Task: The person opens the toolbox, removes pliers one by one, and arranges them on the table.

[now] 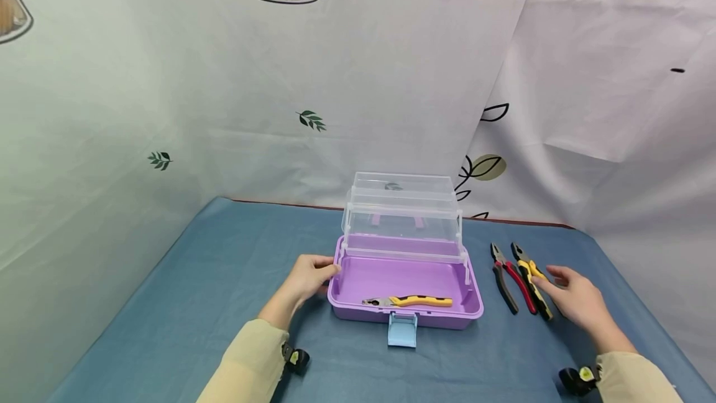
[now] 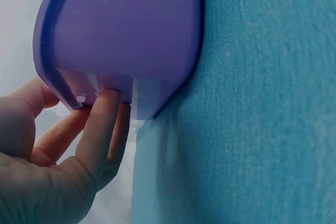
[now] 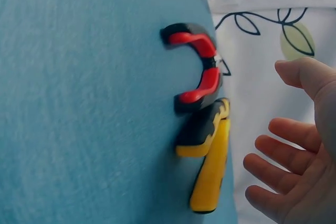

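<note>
A purple toolbox (image 1: 391, 277) stands on the table with its clear lid (image 1: 405, 229) raised at the back and its blue latch (image 1: 402, 331) hanging in front. Inside lie pliers with yellow handles (image 1: 421, 300). My left hand (image 1: 304, 277) holds the box's left end, thumb at the rim and fingers against the outer wall (image 2: 126, 35). To the right of the box lie pliers with red-and-black handles (image 1: 520, 283) and pliers with yellow-and-black handles (image 1: 539, 297). My right hand (image 1: 582, 299) is right beside the yellow-and-black pair, fingers apart and gripping nothing.
A blue cloth (image 1: 224, 266) covers the table. White printed fabric (image 1: 391, 79) hangs behind it and along both sides. Each wrist wears a small black camera (image 1: 296, 359).
</note>
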### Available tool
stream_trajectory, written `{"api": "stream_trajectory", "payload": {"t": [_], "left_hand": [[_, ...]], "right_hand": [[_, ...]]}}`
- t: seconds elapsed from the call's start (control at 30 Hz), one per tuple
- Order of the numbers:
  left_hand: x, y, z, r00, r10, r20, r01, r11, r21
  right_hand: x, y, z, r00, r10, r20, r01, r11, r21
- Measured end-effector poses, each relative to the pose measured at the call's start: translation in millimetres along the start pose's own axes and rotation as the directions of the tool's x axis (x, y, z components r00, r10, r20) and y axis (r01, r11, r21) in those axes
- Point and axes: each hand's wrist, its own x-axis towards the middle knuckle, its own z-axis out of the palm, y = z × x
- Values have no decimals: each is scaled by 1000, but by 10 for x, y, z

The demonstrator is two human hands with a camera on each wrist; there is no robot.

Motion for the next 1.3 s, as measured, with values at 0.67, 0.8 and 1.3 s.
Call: {"api": "stream_trajectory", "payload": {"t": [0.67,0.8,1.3], "left_hand": [[-16,0,-7,1000,11,2,-11,1000,-3],[-22,5,-7,1000,10,1,-10,1000,0],[-3,-11,-6,1000,17,5,-17,1000,-9]], "right_hand": [[-168,-408,-41,988,-148,-38,147,989,-27],[-187,-468,-30,984,-172,-53,171,985,-24],[-242,-641,23,968,-233,-92,231,972,-39]]}}
